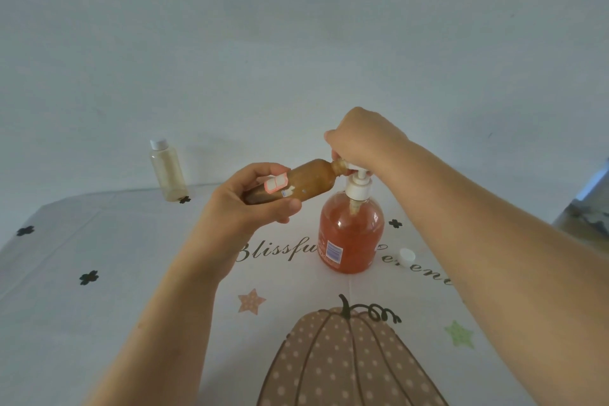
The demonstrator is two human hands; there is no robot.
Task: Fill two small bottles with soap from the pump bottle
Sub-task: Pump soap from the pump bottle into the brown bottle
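Note:
A pump bottle (351, 234) of orange soap stands on the table's middle, its white pump head under my right hand (362, 138), which is closed over the top of the pump. My left hand (253, 201) holds a small bottle (309, 181) nearly on its side, its open neck touching the pump's spout. This small bottle looks brownish, filled with soap, and bears a pink-edged sticker. A second small bottle (168, 171) with a white cap stands upright at the far left, pale inside. A loose white cap (407, 255) lies right of the pump bottle.
The table wears a white cloth (99, 323) printed with a dotted pumpkin, stars, black clovers and script lettering. A plain wall rises right behind the table's far edge. A grey object shows at the right border (586, 208).

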